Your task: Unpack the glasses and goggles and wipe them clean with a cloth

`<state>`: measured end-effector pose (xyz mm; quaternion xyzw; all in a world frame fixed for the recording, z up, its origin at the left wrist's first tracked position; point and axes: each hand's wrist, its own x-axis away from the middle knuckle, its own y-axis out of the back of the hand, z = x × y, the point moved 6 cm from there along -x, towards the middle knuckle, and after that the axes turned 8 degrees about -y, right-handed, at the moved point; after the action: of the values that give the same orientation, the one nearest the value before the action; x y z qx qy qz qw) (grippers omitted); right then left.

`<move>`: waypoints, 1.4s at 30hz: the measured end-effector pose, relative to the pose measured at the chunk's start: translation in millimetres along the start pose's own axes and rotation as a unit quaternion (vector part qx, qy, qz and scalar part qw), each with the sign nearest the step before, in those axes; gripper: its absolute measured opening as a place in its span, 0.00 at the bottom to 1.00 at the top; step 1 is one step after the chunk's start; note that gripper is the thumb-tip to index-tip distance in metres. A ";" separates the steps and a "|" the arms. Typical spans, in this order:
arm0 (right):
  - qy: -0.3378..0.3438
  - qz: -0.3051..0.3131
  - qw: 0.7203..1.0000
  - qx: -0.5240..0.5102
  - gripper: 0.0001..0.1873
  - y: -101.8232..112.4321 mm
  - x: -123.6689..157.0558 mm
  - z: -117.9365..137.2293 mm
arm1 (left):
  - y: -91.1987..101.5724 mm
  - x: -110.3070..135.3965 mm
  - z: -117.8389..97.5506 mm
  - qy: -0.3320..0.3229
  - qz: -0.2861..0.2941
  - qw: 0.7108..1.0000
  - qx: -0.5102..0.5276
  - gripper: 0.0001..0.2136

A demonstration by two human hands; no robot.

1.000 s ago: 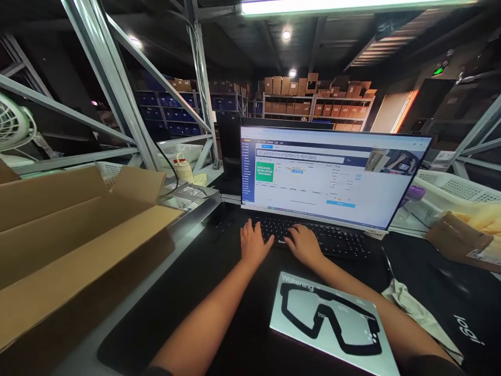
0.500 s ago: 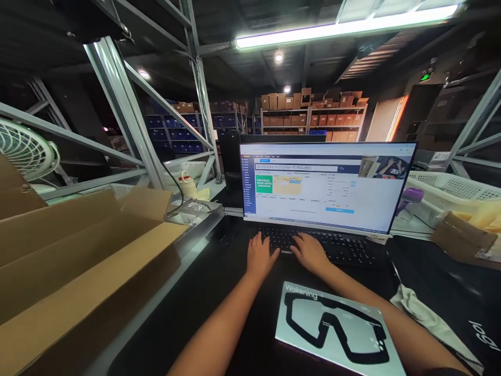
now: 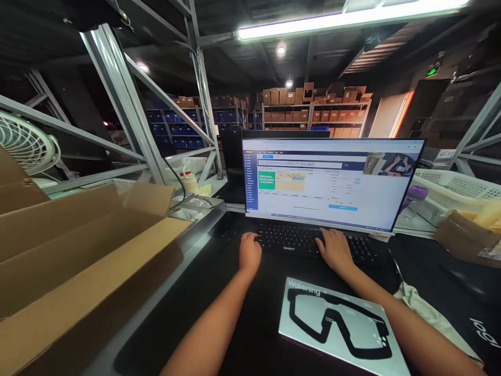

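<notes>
A black keyboard (image 3: 289, 239) lies in front of a lit monitor (image 3: 332, 183) that shows a web page and a small camera picture. My left hand (image 3: 249, 255) rests at the keyboard's left end, its fingers curled in and drawn together, with nothing visible in them. Over the right part of the keys, my right hand (image 3: 334, 248) lies with fingers stretched forward and the thumb apart, holding nothing. Nearer to me, a flat white box (image 3: 340, 326) printed "Wakening" with black goggles lies on the dark desk mat (image 3: 168, 313), beside my right forearm.
A large open cardboard box (image 3: 97, 282) stands at the left, with a fan (image 3: 27, 143) behind it. On the right are a pale cloth (image 3: 430, 316), a white plastic basket (image 3: 465, 190) and a smaller carton (image 3: 457, 235). Boxed shelves (image 3: 289, 115) line the back.
My hands have moved apart along the keyboard: the left towards its left end with fingers curling in, the right further right. The view has shifted slightly.
</notes>
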<state>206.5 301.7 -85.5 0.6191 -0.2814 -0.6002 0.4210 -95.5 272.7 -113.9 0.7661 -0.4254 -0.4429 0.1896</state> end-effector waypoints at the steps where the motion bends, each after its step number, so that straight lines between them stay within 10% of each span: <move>1: -0.002 -0.004 1.000 -0.003 0.23 0.3 -0.2 1.3 | 0.5 -1.9 4.9 0.008 -0.001 1.000 0.006 0.07; 14: 0.047 0.000 0.997 -0.064 0.22 -7.7 13.8 16.6 | -4.0 -1.3 9.7 0.006 0.016 1.000 0.010 0.07; 28: 0.120 0.075 0.986 -0.089 0.21 -14.6 -12.4 66.8 | -0.2 13.6 -54.3 -0.171 0.054 0.982 -0.061 0.14; 42: 0.087 0.107 0.986 -0.094 0.22 -9.5 -19.4 70.2 | -17.0 13.5 -34.3 -0.085 0.051 0.992 -0.078 0.30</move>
<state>133.9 310.0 -78.6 0.5931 -0.2504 -0.5194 0.5619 -55.1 268.4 -113.8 0.6858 -0.4425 -0.5280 0.2349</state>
